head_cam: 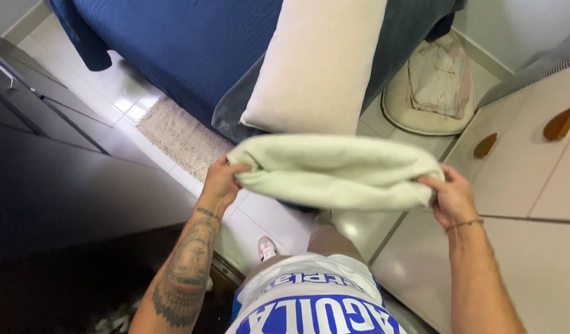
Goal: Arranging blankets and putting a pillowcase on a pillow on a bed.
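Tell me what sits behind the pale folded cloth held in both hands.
Behind the folded cloth a cream pillow leans on the blue bed. The cloth covers the pillow's lower edge and the floor below it.

bed (pixel 192 37): ahead of the hands, blue cover; cream pillow (pixel 316 62) on it, just above the folded cloth (pixel 334 170) both hands hold
floor (pixel 111 86): pale glossy tiles, below and ahead of the hands
rug (pixel 180 133): beige shaggy, on the tiles at the bed's edge, ahead of the left hand (pixel 222 182)
round cushion (pixel 430 86): on the floor ahead of the right hand (pixel 452 198), pinkish cloth on top
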